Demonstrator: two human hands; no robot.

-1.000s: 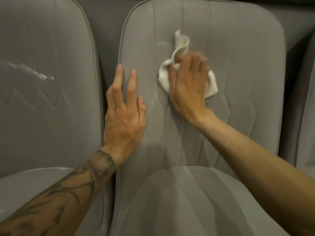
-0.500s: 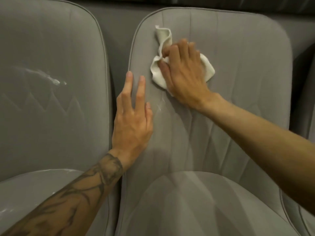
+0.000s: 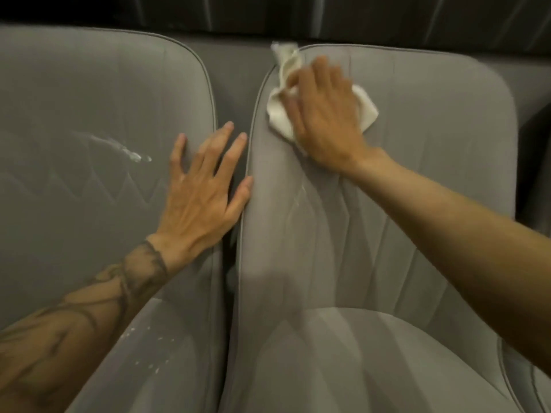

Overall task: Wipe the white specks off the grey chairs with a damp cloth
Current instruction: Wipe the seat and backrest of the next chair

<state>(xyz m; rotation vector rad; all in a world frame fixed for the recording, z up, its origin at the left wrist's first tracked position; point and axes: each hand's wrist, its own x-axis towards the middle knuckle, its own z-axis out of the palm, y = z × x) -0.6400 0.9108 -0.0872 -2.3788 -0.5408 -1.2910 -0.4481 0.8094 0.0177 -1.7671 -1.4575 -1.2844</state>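
Two grey upholstered chairs stand side by side. My right hand presses a crumpled white cloth against the upper left of the right chair's backrest; one cloth corner sticks up past the chair's top edge. A faint white smear runs down the backrest below the cloth. My left hand lies flat with fingers spread across the gap between the chairs, mostly on the left chair's backrest. That backrest carries a white streak, and white specks dot its seat.
A dark gap separates the two chairs. Behind them runs a grey panel and a dark curtain-like background. The edge of a third chair shows at the lower right.
My right hand has slid the cloth up and left towards the backrest's top corner. My left hand has moved off the right chair's edge and now spreads over the gap and left chair.
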